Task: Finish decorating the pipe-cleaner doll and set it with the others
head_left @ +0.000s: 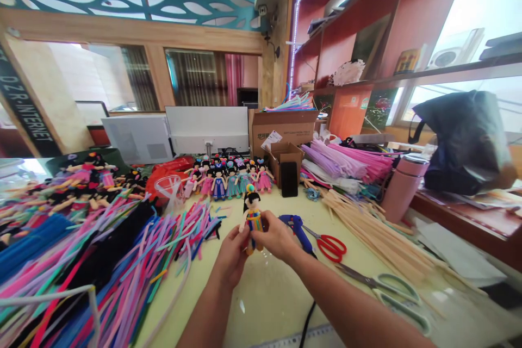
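Holding a small pipe-cleaner doll upright, we keep it above the pale yellow tabletop, near the middle of our view. Its long axis runs close to vertical, the black-haired head at the top with a round ornament on it, the feet pointing down, and the front of its striped dress turned towards us. Our left hand grips the doll's lower left side between thumb and fingers; our right hand pinches the dress from the right, fingers curled.

Just beside our right hand lies a blue glue gun, with red-handled scissors next to it and green-handled scissors nearer us on the right. Beyond the doll, a row of finished-looking dolls stands facing us, and a black smartphone is propped upright in front of a small open cardboard box. Loose multicoloured pipe cleaners spread on our left; beige pipe cleaners lie on our right, near a pink thermos.
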`<state>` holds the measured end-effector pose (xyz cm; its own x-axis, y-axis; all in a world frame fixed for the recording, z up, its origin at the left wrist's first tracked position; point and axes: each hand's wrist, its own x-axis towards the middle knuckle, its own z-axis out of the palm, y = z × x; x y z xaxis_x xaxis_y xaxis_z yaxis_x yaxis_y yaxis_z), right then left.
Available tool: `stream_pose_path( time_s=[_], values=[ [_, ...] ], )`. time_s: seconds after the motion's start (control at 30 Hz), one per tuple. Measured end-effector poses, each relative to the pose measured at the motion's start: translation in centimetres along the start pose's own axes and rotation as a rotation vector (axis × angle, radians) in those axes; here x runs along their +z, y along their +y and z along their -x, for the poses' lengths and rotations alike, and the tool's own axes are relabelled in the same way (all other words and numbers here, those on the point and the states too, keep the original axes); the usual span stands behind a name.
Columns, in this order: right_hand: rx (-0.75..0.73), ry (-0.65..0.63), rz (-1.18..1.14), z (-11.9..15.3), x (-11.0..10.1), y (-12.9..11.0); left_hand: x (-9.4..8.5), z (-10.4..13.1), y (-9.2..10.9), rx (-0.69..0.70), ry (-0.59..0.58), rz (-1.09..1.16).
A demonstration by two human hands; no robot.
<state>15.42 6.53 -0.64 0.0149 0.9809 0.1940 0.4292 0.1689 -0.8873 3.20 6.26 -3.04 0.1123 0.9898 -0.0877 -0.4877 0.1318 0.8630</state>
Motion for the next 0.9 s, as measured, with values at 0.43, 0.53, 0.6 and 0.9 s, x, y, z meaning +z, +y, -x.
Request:
stream_pose_path(
  time_s=[0.43,0.53,0.6,0.9],
  values=[
    [0.115,0.156,0.241,-11.6,1.7,-1.3,-5.2,-2.4,0.3,0.076,0.303,-0.349],
    [0.165,0.207,0.342,-14.5,1.7,-0.7,-5.7,-3.0,-1.1,0.108,0.222,-0.379],
    [0.204,0.246,0.403,-16.3,1.3,-0.2,-5.8,-3.2,-1.5,0.111,0.167,-0.395],
    [0.372,0.346,0.582,-21.7,0.8,2.1,-6.0,-4.0,-1.9,0.057,0.202,-0.298]
  ],
)
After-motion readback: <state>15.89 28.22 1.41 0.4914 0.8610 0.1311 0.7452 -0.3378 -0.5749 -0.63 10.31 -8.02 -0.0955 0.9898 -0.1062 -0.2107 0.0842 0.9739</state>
